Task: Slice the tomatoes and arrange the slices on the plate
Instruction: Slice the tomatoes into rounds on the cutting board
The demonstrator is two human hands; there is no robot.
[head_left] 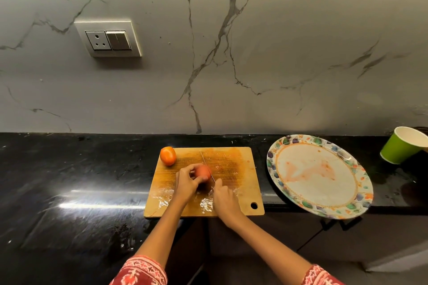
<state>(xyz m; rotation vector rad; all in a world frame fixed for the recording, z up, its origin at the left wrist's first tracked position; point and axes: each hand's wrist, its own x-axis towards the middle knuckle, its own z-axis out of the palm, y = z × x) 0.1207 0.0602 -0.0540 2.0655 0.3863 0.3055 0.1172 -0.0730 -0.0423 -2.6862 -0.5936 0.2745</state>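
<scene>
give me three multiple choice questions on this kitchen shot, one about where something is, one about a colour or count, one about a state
1. Where does the plate lie?
A. right of the cutting board
B. left of the cutting board
C. on the cutting board

2. How many tomatoes are on the cutting board?
A. one
B. two
C. four

3. What is on the plate?
A. a full ring of slices
B. one whole tomato
C. no slices, only reddish smears

Answers:
1. A, the plate sits on the counter to the board's right, with the green cup beyond it.
2. B, the held tomato is gripped by the left hand and the spare tomato rests at the board's far left corner.
3. C, the plate's middle shows juice marks only, while the right hand sets the knife against the held tomato.
</scene>
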